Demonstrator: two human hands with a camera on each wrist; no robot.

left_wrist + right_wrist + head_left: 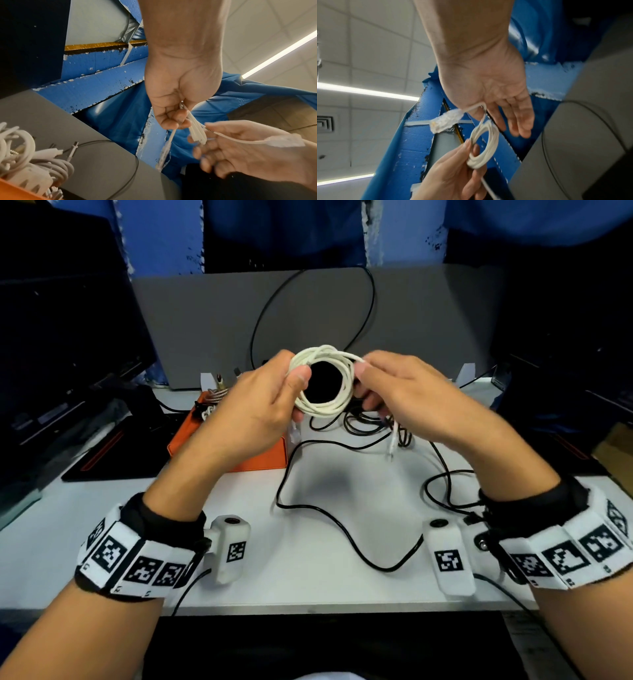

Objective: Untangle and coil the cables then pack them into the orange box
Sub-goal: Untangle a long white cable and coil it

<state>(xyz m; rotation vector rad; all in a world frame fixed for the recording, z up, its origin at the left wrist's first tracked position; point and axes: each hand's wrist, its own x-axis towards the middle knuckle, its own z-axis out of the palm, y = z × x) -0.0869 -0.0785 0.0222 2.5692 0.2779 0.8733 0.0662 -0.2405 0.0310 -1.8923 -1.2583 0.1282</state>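
- White cable [323,381]: wound into a round coil of several turns, held in the air above the table [308,577] between both hands, just right of the orange box.
- Left hand [260,405]: grips the left side of the coil; the thumb lies over the front of the strands and the fingers curl behind them. The left wrist view shows the strands bunched in this closed grip, with one clear-plug end hanging below the hand.
- Right hand [407,398]: thumb and forefinger pinch the strand at the coil's upper right; in the right wrist view the remaining fingers extend loosely. The second clear plug [445,122] hangs beside this palm.
- Orange box [236,440]: sits on the table under the left forearm, partly hidden. Coiled white and braided cables [25,155] already lie inside it.
- Black cable [342,525]: lies loose and uncoiled on the table, its loops spread beneath and to the right of the hands.
- Grey partition [308,313]: stands upright at the back edge of the table, with a thin black lead running over it.
- Both wrists carry marker-patterned bands with camera housings.
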